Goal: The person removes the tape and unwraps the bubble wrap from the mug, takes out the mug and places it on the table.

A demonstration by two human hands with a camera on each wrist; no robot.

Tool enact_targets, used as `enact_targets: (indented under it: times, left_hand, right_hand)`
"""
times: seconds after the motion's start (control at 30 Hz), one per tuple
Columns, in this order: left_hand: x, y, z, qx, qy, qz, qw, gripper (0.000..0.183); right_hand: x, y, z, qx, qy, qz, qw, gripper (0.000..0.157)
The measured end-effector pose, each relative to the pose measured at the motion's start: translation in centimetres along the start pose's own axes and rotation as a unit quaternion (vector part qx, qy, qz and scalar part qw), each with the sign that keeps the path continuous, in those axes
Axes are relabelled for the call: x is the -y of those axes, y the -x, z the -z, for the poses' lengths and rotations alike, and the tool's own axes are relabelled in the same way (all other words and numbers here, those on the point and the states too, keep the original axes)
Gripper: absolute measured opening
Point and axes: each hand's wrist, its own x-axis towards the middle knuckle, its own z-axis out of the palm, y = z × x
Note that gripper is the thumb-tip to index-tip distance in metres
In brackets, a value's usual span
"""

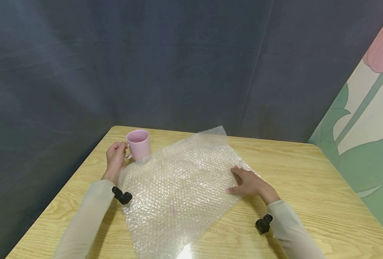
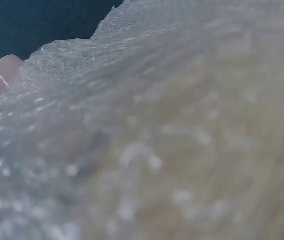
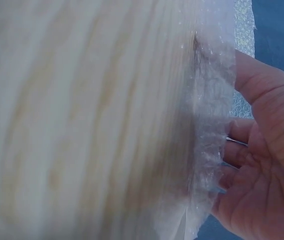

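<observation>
A pink mug (image 1: pixel 140 148) stands upright at the far left of the table, beside the upper left edge of a sheet of bubble wrap (image 1: pixel 181 180). My left hand (image 1: pixel 115 158) grips the mug's handle with curled fingers. In the left wrist view the bubble wrap (image 2: pixel 146 130) fills most of the picture, hiding the left hand, and a bit of the mug (image 2: pixel 3 77) shows at the left. My right hand (image 1: pixel 247 182), thumb apart from the fingers, rests on the sheet's right side. The right wrist view has this hand (image 3: pixel 261 150) at the wrap's edge (image 3: pixel 209 115).
Under everything lies a wooden table (image 1: pixel 295 172) with light grain. Dark cloth (image 1: pixel 185 64) hangs behind its back edge and along the left. A wall with a painted flower (image 1: pixel 366 115) rises on the right. Small black cameras sit at both wrists.
</observation>
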Motion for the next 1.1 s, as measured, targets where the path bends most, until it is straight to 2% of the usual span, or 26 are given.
enact_targets:
  times: [0.17,0.2,0.37,0.57,0.8,1.03,1.1]
  left_hand:
    - [0.0,0.5,0.0,-0.013,-0.035,0.029,0.9989,0.026]
    - [-0.1,0.6,0.0,-0.019,-0.057,0.039,0.9974,0.027]
    - [-1.6,1.6,-0.3,-0.018,-0.084,0.07,0.9938,0.018]
    - [-2.2,2.0,-0.6,-0.018,-0.092,0.07,0.9932,0.016]
    - [-2.2,2.3,-0.7,-0.028,-0.07,0.058,0.9955,0.021]
    - [-2.5,3.0,-0.3,-0.049,-0.115,0.044,0.9912,0.016]
    - [-2.4,3.0,-0.1,-0.054,-0.114,0.043,0.9911,0.016]
  right_hand:
    - [0.0,-0.1,0.1,0.008,-0.004,0.0,1.0,0.093]
    - [0.0,-0.2,0.1,0.009,-0.004,0.002,1.0,0.093]
    - [0.0,-0.3,0.1,0.014,-0.007,0.002,1.0,0.093]
    - [0.0,-0.5,0.5,0.023,0.005,0.001,1.0,0.093]
    - [0.2,-0.6,0.8,0.044,0.017,-0.007,0.999,0.095]
    - [0.5,-1.0,1.0,0.053,0.042,0.004,0.998,0.093]
    - [0.5,-1.1,1.0,0.057,0.04,0.001,0.998,0.092]
